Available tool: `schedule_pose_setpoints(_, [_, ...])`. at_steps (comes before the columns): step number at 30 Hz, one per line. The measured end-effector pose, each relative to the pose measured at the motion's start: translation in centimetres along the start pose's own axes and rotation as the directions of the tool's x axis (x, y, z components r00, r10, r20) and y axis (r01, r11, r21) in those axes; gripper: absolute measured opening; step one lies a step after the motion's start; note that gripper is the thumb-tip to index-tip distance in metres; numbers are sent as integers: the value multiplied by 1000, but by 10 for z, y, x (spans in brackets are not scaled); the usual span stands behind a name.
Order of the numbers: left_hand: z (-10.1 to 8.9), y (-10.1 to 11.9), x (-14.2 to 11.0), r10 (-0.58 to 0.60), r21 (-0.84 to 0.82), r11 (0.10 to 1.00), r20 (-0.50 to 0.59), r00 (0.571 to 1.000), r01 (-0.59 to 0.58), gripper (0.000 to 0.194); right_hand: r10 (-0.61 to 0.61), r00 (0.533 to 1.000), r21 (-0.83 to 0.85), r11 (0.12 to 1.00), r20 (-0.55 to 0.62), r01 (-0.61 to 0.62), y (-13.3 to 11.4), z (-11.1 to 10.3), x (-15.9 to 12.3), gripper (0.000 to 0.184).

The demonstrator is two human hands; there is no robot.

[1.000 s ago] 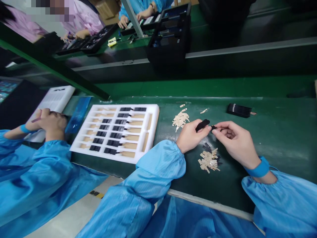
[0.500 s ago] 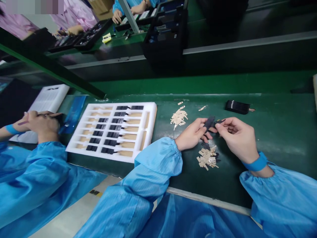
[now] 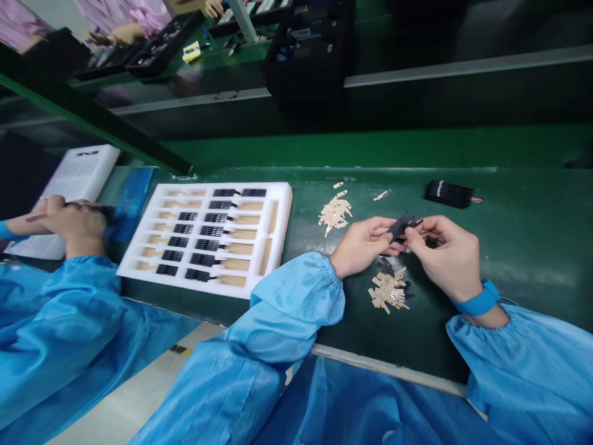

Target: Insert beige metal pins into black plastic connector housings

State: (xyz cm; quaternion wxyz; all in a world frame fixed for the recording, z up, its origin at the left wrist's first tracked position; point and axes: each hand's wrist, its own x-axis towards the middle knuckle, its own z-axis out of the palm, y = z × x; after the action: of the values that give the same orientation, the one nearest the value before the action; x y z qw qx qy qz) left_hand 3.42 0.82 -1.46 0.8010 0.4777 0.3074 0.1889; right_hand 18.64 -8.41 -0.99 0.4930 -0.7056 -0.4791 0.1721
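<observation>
My left hand (image 3: 359, 246) is closed on a flat, dark plastic piece (image 3: 402, 224) held tilted above the bench. Beside it, my right hand (image 3: 447, 256) pinches a thin, dark strip (image 3: 418, 223) against or very near the plastic piece; I cannot tell if the two are joined. Under my hands lies a heap of small pale metal tabs (image 3: 389, 290) mixed with several dark pieces (image 3: 385, 266). A second heap of pale tabs (image 3: 334, 213) is just beyond my left hand, and a single tab (image 3: 380, 195) lies apart.
Beyond my right hand sits a black finned block (image 3: 448, 194). To the left, a white foam tray (image 3: 252, 278) holds rows of black parts. Farther left are a blue strip (image 3: 132, 204) and a co-worker's hands (image 3: 78, 225). A green post (image 3: 115, 130) slants across the bench.
The dark plastic piece has turned so its broad face shows more, and my right fingertips have come closer to it. The whole view has shifted slightly.
</observation>
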Motion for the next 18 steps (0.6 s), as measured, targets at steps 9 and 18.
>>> schedule_pose_setpoints(9, [-2, 2, 0, -27, -1, 1000, 2, 1000, 27, 36, -1, 999, 20, 1000, 33, 1, -4, -1, 1, 9])
schedule_pose_setpoints(18, [0, 3, -2, -17, 4, 1000, -2, 1000, 17, 28, -30, 999, -7, 1000, 18, 30, -6, -2, 0, 8])
